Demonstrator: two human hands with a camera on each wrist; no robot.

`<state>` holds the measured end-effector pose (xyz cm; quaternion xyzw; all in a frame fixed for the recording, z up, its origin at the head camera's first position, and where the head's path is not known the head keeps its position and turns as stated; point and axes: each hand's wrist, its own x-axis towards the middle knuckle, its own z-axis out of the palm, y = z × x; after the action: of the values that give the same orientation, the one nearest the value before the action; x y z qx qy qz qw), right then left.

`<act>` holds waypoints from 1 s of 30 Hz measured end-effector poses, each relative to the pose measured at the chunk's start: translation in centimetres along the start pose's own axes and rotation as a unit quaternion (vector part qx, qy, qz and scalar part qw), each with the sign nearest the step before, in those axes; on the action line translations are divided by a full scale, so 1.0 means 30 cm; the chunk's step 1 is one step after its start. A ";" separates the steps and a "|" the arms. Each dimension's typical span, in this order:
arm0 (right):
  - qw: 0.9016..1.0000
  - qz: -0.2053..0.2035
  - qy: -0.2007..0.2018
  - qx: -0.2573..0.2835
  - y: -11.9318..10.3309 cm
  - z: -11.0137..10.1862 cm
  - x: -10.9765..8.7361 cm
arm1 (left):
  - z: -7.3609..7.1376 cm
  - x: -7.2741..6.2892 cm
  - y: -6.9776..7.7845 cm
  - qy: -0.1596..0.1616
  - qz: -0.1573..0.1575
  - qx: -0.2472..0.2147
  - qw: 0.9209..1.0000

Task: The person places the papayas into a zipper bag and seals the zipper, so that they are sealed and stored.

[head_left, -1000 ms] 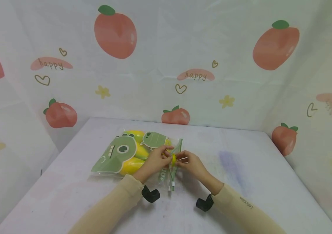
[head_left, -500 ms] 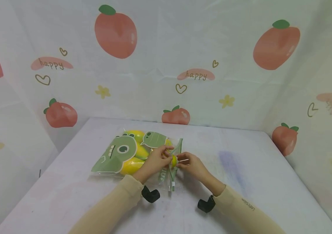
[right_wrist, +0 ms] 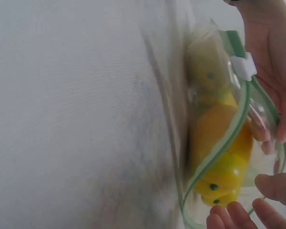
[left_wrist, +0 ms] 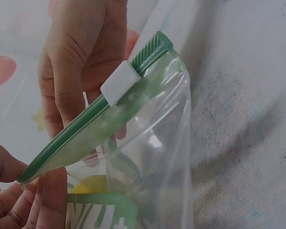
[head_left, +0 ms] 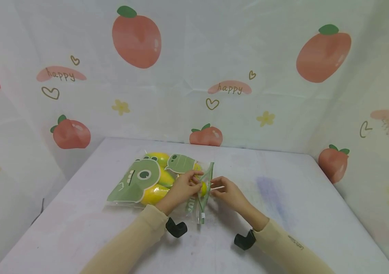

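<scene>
A clear zip bag (head_left: 129, 186) printed with green dinosaurs lies on the table, bulging with several yellow mango-like fruits (head_left: 155, 194). My left hand (head_left: 180, 190) pinches the edge of its mouth; the left wrist view shows the fingers at the green zip strip (left_wrist: 76, 126). The white slider (left_wrist: 120, 82) sits near one end of that strip. In the right wrist view the mouth gapes, with yellow-orange fruit (right_wrist: 221, 133) lying inside. My right hand (head_left: 230, 194) hovers beside the mouth, its fingers (right_wrist: 233, 217) spread apart and holding nothing.
The white table (head_left: 78, 236) carries a faint purple smudge right of the bag. Behind it hangs a white cloth (head_left: 177, 110) printed with peaches. A black wrist camera (head_left: 176, 228) hangs under the left wrist, another (head_left: 244, 240) under the right.
My right hand has drawn back slightly to the right, away from the yellow fruit at the bag's mouth, which now lies inside. My left hand and the bag have stayed in place.
</scene>
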<state>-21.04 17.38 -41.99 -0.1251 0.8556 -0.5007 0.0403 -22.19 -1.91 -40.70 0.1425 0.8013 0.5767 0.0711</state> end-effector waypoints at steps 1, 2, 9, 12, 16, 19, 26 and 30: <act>1.000 -0.003 -0.001 -0.001 -0.001 -0.003 -0.001 | 0.000 0.000 -0.001 0.000 0.000 0.000 1.000; 1.000 -0.003 0.000 -0.003 -0.002 -0.006 -0.003 | 0.000 0.001 -0.002 0.000 0.000 0.000 1.000; 1.000 0.000 -0.014 0.017 -0.017 -0.026 -0.019 | 0.002 0.001 -0.006 0.000 -0.001 0.002 1.000; 0.999 -0.004 -0.021 0.026 -0.022 -0.035 -0.033 | 0.001 0.000 -0.004 0.001 -0.001 0.003 1.000; 0.999 -0.008 -0.037 0.033 -0.022 -0.041 -0.060 | 0.001 0.001 -0.001 0.004 -0.004 0.007 1.000; 0.997 -0.005 -0.060 0.037 -0.021 -0.036 -0.085 | 0.002 0.001 0.001 0.004 -0.008 0.010 1.000; 0.991 0.005 -0.132 0.025 -0.018 0.005 -0.137 | 0.001 0.004 0.001 0.008 -0.004 0.015 1.000; 0.985 0.013 -0.163 0.045 -0.011 0.042 -0.151 | 0.002 0.002 -0.002 0.006 0.004 0.012 1.000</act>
<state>-16.35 17.30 -42.60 -0.1919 0.8158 -0.5107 0.1917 -22.25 -1.87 -40.76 0.1426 0.8082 0.5680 0.0622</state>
